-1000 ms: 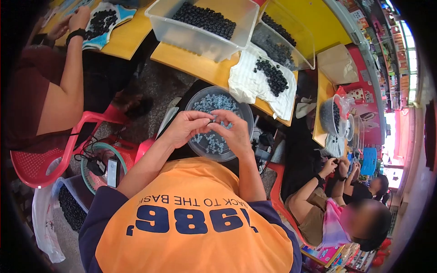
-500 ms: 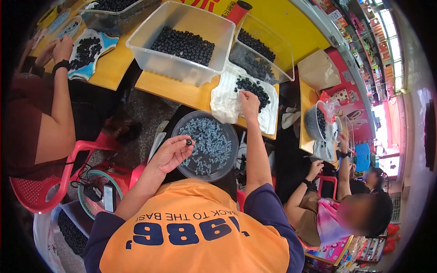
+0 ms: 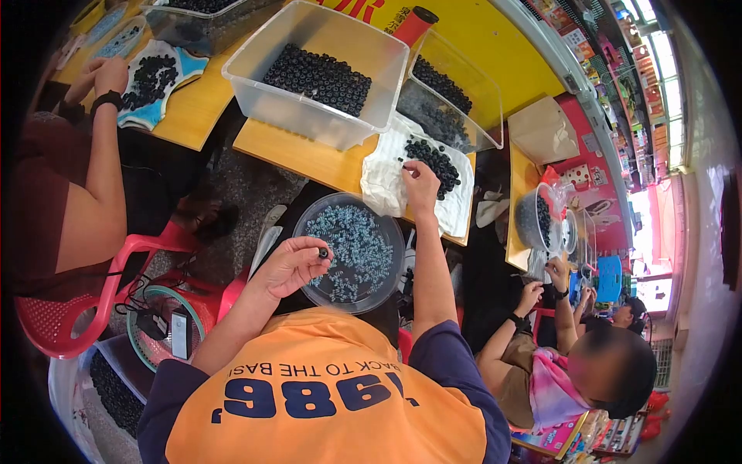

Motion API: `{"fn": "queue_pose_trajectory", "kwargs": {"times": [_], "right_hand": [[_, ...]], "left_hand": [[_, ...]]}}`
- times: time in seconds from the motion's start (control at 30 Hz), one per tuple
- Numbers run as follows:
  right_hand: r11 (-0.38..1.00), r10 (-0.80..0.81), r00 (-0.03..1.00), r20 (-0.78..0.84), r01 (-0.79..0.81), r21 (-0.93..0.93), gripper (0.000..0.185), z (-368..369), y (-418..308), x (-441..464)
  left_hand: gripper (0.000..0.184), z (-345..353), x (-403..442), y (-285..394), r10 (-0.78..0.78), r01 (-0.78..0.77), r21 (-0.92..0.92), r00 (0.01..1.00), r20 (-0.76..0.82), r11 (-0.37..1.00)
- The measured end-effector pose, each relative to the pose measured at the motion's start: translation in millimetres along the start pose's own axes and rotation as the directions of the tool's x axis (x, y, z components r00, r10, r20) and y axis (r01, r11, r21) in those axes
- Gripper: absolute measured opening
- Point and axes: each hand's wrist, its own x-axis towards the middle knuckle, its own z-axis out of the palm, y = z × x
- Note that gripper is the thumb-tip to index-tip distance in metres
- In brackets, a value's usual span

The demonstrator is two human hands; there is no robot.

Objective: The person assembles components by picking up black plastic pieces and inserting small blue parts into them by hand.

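The fingers of the left hand, just left of the frame's middle, pinch one black piece, small, round and smooth, with a pale hole at its centre. The right hand is at the upper middle, its fingers drawn together beside a pile of similar pieces, too many to count; whether they grip one cannot be told. One loose piece lies near their tips.

The pile rests on one white cloth, soft and creased, draped over the edge of a smooth yellow wooden table. Two bins of clear plastic stand on that table: a large bin, upper middle, and a smaller bin to its right, both holding countless black pieces. Behind them leans one red tube.

Below the cloth, mid-frame, sits one round plastic bowl, scattered with blue bits, tiny and too many to count. At lower left are one round basket with a green rim and one red plastic chair, its seat perforated.
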Motion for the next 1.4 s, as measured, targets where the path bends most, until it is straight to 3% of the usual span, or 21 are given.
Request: {"fn": "queue_pose_trajectory", "kwargs": {"times": [0.07,0.2,0.27,0.33,0.4,0.47,0.53,0.73,0.83,1.1,1.27,1.4], "right_hand": [[0.996,-0.031,0.996,-0.088,0.039,0.081,0.022,0,3,-6],[0.989,-0.024,0.999,-0.042,0.03,0.147,0.023,-16,-6,-16],[0.799,0.099,0.992,0.076,-0.125,0.588,0.019,-17,-12,-26],[0.719,0.14,0.983,0.123,-0.186,0.669,0.017,-23,-33,-44],[0.487,0.169,0.959,0.227,-0.282,0.827,0.019,-28,-52,-64],[0.412,0.157,0.943,0.295,-0.334,0.848,0.019,-32,-64,-84],[0.247,0.126,0.898,0.421,-0.439,0.864,0.019,-31,-74,-103],[0.193,0.078,0.895,0.439,-0.446,0.874,0.015,-25,-114,-141],[0.43,0.061,0.928,0.367,-0.356,0.83,0.018,-26,-127,-152],[0.634,0.021,0.944,0.33,-0.267,0.725,0.018,-29,-135,-163],[0.787,-0.157,0.965,0.21,-0.006,0.617,0.018,-30,-142,-163],[0.83,-0.197,0.959,0.205,0.052,0.555,0.019,-31,-146,-161]], "left_hand": [[0.017,0,1,-1,-0.003,0.003,0.005,1.0,0.003,1.0],[0.017,0,1,-1,0.01,-0.01,0.013,1.0,0.006,1.0],[0.017,3,1,-1,0.018,-0.018,0.011,1.0,-0.003,1.0],[0.017,6,2,-1,0.062,-0.056,0.092,0.996,-0.063,0.994],[0.018,8,2,1,0.066,-0.059,0.094,0.995,-0.071,0.994],[0.019,8,2,0,0.105,-0.1,0.087,0.993,-0.052,0.991],[0.019,7,3,0,0.114,-0.108,0.093,0.991,-0.066,0.99],[0.019,5,4,-1,0.178,-0.165,0.139,0.98,-0.088,0.976],[0.018,6,4,-2,0.178,-0.16,0.144,0.977,-0.12,0.977],[0.015,8,5,-3,0.207,-0.188,0.15,0.971,-0.123,0.971],[0.015,11,4,-3,0.201,-0.178,0.163,0.969,-0.143,0.971],[0.016,11,4,-3,0.188,-0.156,0.206,0.971,-0.15,0.966]]}}
